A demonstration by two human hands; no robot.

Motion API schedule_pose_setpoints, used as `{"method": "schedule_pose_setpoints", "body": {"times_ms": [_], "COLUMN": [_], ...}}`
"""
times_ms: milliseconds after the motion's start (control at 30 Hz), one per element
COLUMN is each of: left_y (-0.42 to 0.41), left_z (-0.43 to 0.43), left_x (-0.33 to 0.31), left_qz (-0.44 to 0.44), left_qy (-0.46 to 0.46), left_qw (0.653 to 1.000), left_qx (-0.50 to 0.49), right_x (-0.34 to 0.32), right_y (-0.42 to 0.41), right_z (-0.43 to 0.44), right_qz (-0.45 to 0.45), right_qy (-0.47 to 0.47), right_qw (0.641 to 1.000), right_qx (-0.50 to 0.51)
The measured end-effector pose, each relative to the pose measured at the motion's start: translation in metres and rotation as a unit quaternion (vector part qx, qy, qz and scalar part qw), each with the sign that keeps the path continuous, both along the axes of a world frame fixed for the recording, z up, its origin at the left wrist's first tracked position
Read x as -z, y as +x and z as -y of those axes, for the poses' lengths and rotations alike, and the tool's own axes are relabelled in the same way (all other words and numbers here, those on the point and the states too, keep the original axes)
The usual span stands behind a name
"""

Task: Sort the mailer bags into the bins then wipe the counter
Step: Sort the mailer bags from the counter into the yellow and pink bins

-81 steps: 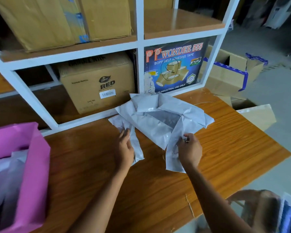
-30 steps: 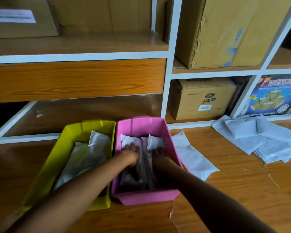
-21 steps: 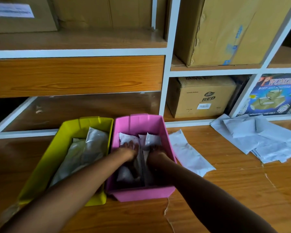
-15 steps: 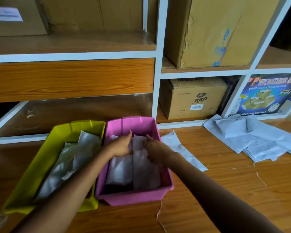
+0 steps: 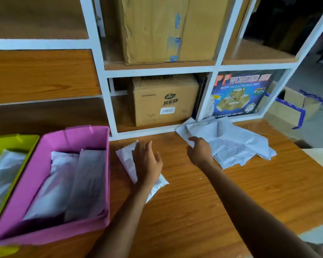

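A pink bin (image 5: 45, 183) at the left of the wooden counter (image 5: 231, 198) holds grey-white mailer bags. A yellow-green bin (image 5: 9, 144) beside it, cut by the left edge, also holds bags. One small mailer bag (image 5: 126, 159) lies just right of the pink bin, and my left hand (image 5: 147, 162) rests flat on it with fingers spread. A loose pile of mailer bags (image 5: 237, 142) lies at the back right. My right hand (image 5: 199, 151) hovers at the pile's left edge, fingers relaxed, holding nothing.
White-framed shelves rise behind the counter with cardboard boxes (image 5: 164, 99) and a blue adhesive tape box (image 5: 239, 94). An open carton (image 5: 295, 107) stands on the floor beyond the counter's right end. The counter edge runs diagonally at the right.
Both hands have come out of the pink bin and moved right. The left hand now lies on the single bag beside the bin, the right hand reaches the pile. The view shifted right.
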State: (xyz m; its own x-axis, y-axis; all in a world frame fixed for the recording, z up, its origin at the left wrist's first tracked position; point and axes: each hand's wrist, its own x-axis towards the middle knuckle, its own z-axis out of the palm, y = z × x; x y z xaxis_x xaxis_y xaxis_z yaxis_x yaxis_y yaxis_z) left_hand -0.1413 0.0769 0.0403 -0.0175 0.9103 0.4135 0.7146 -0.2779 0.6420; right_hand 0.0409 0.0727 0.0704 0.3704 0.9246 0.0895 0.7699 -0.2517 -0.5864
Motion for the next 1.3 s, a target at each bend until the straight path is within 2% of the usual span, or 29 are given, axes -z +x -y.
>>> {"method": "schedule_pose_setpoints", "body": {"times_ms": [100, 133, 233, 300, 400, 467, 533, 567, 633, 700, 833, 900, 967, 1100, 1200, 1300], "left_y": [0.014, 0.015, 0.021, 0.029, 0.038, 0.038, 0.035, 0.032, 0.025, 0.018, 0.012, 0.017, 0.019, 0.011, 0.003, -0.023], "left_z": [-0.024, -0.027, -0.035, -0.042, -0.048, -0.048, -0.047, -0.046, -0.047, -0.049, -0.046, -0.043, -0.037, -0.022, -0.005, 0.015], "left_x": [0.053, 0.065, 0.086, 0.091, 0.096, 0.092, 0.084, 0.081, 0.081, 0.090, 0.104, 0.100, 0.097, 0.079, 0.033, -0.020], "left_qz": [-0.111, -0.135, -0.205, -0.215, -0.178, -0.104, -0.050, -0.051, -0.095, -0.129, -0.175, -0.161, -0.124, -0.063, -0.021, -0.025], "left_qy": [-0.180, -0.203, -0.170, -0.146, -0.113, -0.094, -0.076, -0.058, -0.037, -0.070, -0.107, -0.097, -0.088, -0.040, 0.022, 0.084], "left_qw": [0.974, 0.966, 0.963, 0.965, 0.974, 0.985, 0.990, 0.991, 0.991, 0.986, 0.977, 0.981, 0.987, 0.996, 0.999, 0.996], "left_qx": [-0.082, -0.082, -0.031, 0.020, 0.084, 0.099, 0.113, 0.107, 0.087, 0.074, 0.055, 0.053, 0.050, 0.041, 0.045, 0.032], "right_x": [0.015, 0.019, 0.026, 0.034, 0.045, 0.048, 0.049, 0.050, 0.054, 0.062, 0.082, 0.095, 0.102, 0.087, 0.061, 0.020], "right_y": [0.042, 0.053, 0.081, 0.092, 0.090, 0.079, 0.066, 0.061, 0.054, 0.049, 0.037, 0.030, 0.024, 0.007, -0.014, -0.046], "right_z": [-0.022, -0.029, -0.056, -0.071, -0.074, -0.062, -0.045, -0.036, -0.023, -0.017, -0.022, -0.018, -0.010, 0.011, 0.030, 0.044], "right_qz": [0.061, 0.082, 0.129, 0.142, 0.138, 0.116, 0.113, 0.118, 0.134, 0.128, 0.087, 0.099, 0.094, -0.004, -0.061, -0.108], "right_qy": [-0.051, -0.076, -0.132, -0.167, -0.200, -0.198, -0.176, -0.152, -0.082, -0.033, -0.101, -0.087, -0.036, 0.077, 0.170, 0.254], "right_qw": [0.997, 0.994, 0.982, 0.972, 0.961, 0.961, 0.968, 0.974, 0.985, 0.991, 0.990, 0.991, 0.995, 0.994, 0.978, 0.956], "right_qx": [0.005, -0.002, -0.044, -0.078, -0.131, -0.152, -0.142, -0.123, -0.066, -0.008, 0.037, 0.026, 0.022, 0.079, 0.100, 0.097]}}
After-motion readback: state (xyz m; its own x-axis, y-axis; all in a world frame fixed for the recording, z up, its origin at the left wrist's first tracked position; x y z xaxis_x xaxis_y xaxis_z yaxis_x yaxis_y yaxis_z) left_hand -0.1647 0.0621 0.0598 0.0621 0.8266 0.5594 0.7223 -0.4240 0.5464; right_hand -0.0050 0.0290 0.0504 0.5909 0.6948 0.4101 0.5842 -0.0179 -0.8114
